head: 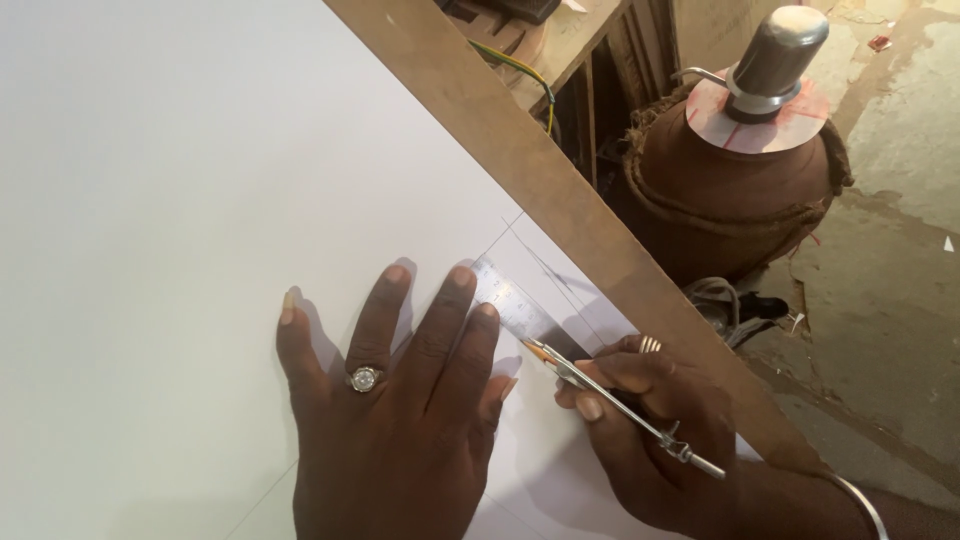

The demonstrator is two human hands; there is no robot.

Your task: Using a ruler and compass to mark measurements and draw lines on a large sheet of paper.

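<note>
left hand pinned a steel ruler while the right hand marked a white board.

the left hand [400, 420] lay flat, fingers spread, on the thin silver metal ruler [515, 305], which looked stiff, light and slippery, best held by pressing down mid-length. it sat on the large white laminated board [180, 180] near its brown edge. the right hand [650, 420] was clamped on a slim metal-clipped pencil [610, 395], tip at the ruler's edge.

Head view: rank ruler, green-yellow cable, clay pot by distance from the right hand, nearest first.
From the right hand:
1. Ruler: just up-left of the hand, on the white board, under the left hand's fingertips.
2. Clay pot: above and right, on the floor past the board's edge.
3. Green-yellow cable: top centre, farthest.
</note>
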